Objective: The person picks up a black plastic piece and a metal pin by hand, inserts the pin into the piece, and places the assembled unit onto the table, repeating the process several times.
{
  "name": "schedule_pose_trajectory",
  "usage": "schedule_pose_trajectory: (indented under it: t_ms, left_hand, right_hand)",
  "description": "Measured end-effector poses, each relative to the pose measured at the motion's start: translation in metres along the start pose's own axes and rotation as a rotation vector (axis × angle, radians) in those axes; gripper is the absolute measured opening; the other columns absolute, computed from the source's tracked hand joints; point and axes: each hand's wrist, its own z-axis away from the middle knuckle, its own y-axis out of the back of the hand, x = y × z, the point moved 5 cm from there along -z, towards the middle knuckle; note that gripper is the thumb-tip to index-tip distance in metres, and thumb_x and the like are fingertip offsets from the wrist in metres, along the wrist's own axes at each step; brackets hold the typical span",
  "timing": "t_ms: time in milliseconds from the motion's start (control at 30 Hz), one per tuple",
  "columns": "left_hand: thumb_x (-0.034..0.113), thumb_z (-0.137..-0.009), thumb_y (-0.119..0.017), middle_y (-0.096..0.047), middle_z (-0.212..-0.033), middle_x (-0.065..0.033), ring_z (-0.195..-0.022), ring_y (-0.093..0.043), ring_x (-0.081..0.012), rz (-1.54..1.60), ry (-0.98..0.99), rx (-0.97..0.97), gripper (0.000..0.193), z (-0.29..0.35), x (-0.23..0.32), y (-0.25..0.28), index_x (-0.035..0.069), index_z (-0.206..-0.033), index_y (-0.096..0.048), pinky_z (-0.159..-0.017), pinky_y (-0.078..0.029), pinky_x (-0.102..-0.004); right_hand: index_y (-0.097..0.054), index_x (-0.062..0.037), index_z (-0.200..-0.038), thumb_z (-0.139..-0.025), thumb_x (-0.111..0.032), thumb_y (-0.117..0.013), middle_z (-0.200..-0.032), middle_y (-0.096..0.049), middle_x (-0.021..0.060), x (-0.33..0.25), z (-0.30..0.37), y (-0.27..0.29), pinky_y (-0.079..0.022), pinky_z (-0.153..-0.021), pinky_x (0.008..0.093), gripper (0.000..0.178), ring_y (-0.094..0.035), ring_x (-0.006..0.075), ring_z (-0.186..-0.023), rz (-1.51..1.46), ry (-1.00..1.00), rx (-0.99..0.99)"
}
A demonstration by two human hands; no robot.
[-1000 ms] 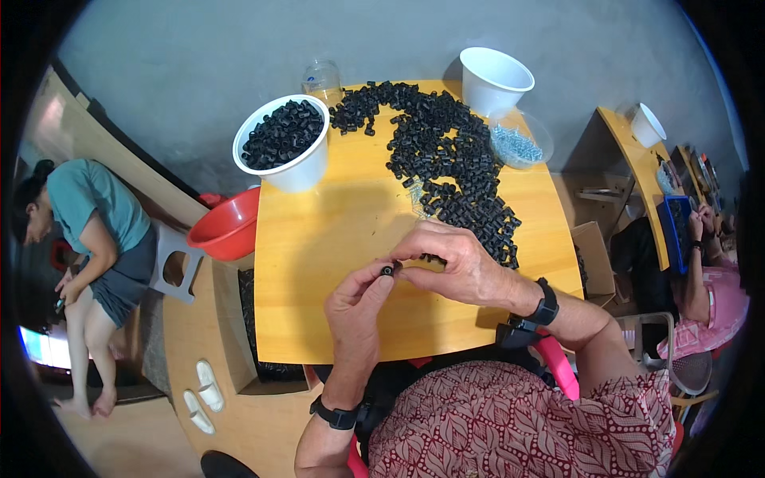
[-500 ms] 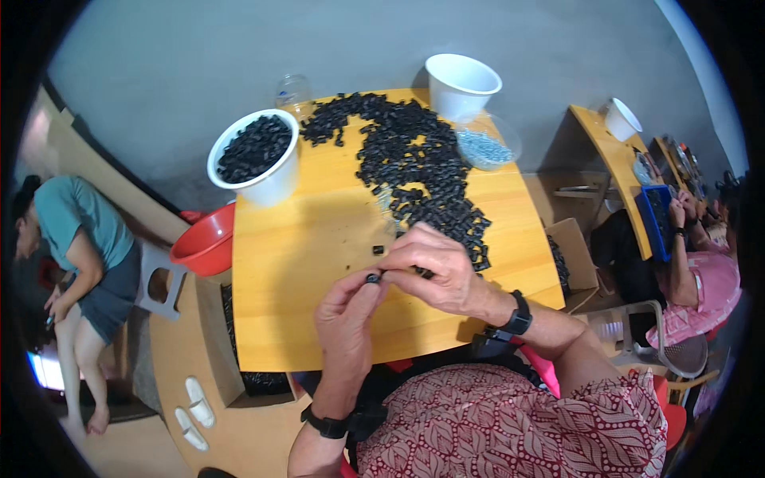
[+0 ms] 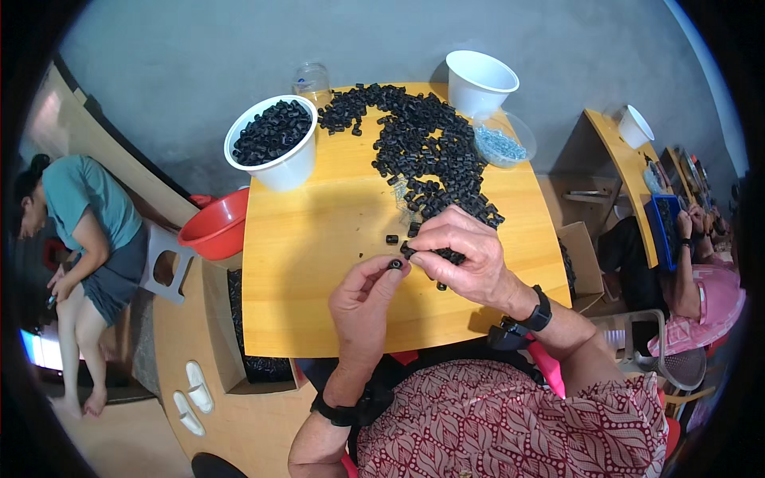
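Observation:
Over the front part of the yellow table, my left hand [image 3: 360,307] pinches a small black cylindrical plastic part [image 3: 395,264] between thumb and fingertips, its hollow end showing. Close beside it, my right hand [image 3: 468,253] is closed, with another small black part [image 3: 407,250] at its thumb and fingertips. One loose black part [image 3: 391,239] lies on the table just beyond my fingers. A large spread of such black parts [image 3: 430,143] runs from the far edge down to my right hand, which hides some of them. A few thin silvery screws [image 3: 402,199] lie along its left side.
At the far left of the table [image 3: 311,215] stands a white bucket [image 3: 295,163] full of black parts, near a clear jar [image 3: 312,84]. At the far right are a white bowl [image 3: 482,88] and a clear dish of screws [image 3: 500,145]. A red basin [image 3: 215,227] and people sit either side.
The whole view has shifted, so the table appears slightly farther right and higher. My right fingertips have come slightly away from the left-hand part, and a black part now shows in them.

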Motion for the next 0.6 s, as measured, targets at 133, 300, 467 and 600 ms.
schedule_pose_trajectory:
  t_ms: [133,300,467,600]
  left_hand:
    - [-0.001,-0.094,-0.064,-0.069,-0.107,-0.0073,-0.098,-0.065,-0.0125,-0.086,-0.085,0.024,0.021,0.001,0.003,-0.001,-0.004,-0.115,-0.067,-0.091,-0.051,-0.0258]
    - [-0.002,-0.093,-0.065,-0.069,-0.106,-0.0052,-0.096,-0.063,-0.0102,-0.198,-0.114,0.028,0.022,0.003,0.004,-0.002,-0.003,-0.115,-0.068,-0.089,-0.051,-0.0241]
    - [-0.002,-0.093,-0.066,-0.069,-0.105,-0.0051,-0.096,-0.063,-0.0105,-0.210,-0.141,0.034,0.021,0.007,0.001,-0.001,-0.003,-0.114,-0.068,-0.088,-0.051,-0.0244]
    - [-0.001,-0.093,-0.065,-0.069,-0.105,-0.0053,-0.096,-0.064,-0.0109,-0.188,-0.139,0.016,0.021,0.008,0.000,0.001,-0.004,-0.114,-0.066,-0.088,-0.051,-0.0247]
  right_hand:
    - [-0.070,-0.0013,-0.090,-0.074,-0.003,-0.080,-0.086,-0.065,0.0107,-0.006,-0.002,-0.005,-0.051,-0.064,0.0337,0.020,-0.062,0.0252,-0.075,0.056,0.069,-0.009]
    - [-0.070,-0.0018,-0.090,-0.073,-0.002,-0.079,-0.085,-0.064,0.0098,-0.014,-0.004,-0.005,-0.050,-0.064,0.0346,0.019,-0.061,0.0254,-0.074,0.133,0.124,-0.037]
    - [-0.070,-0.0012,-0.092,-0.074,0.000,-0.077,-0.085,-0.064,0.0103,-0.020,0.004,-0.012,-0.051,-0.066,0.0347,0.019,-0.061,0.0259,-0.075,0.167,0.138,-0.027]
    - [-0.070,-0.0005,-0.095,-0.076,0.001,-0.076,-0.089,-0.066,0.0115,-0.019,0.010,-0.015,-0.051,-0.066,0.0346,0.020,-0.061,0.0263,-0.076,0.119,0.087,-0.003]
